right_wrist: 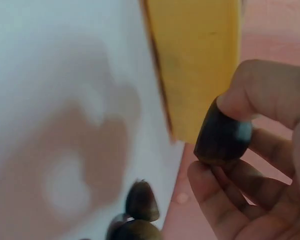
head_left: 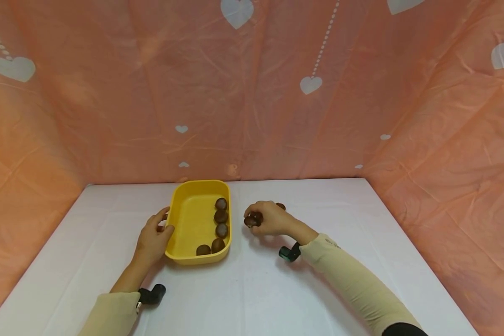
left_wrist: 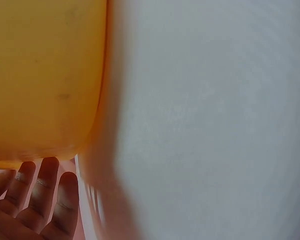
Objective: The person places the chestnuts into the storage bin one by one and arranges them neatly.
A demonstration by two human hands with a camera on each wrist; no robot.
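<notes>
A yellow tray (head_left: 189, 220) lies on the table with several brown chestnuts (head_left: 220, 216) along its right side and near end. My left hand (head_left: 152, 240) holds its left edge, the thumb at the rim and the fingers against the outer wall; the left wrist view shows these fingertips (left_wrist: 50, 167) touching the wall. To the right of the tray, my right hand (head_left: 270, 218) pinches a dark chestnut (right_wrist: 222, 135) between thumb and fingers, above the table. Another chestnut (head_left: 281, 206) shows partly behind this hand.
In the right wrist view, more chestnuts (right_wrist: 142, 201) lie close together on the white-covered table (head_left: 311, 298), some cut off by the frame. A pink curtain (head_left: 252, 102) with pale hearts hangs behind and on both sides. Black wrist cameras (head_left: 152, 294) are strapped to both forearms.
</notes>
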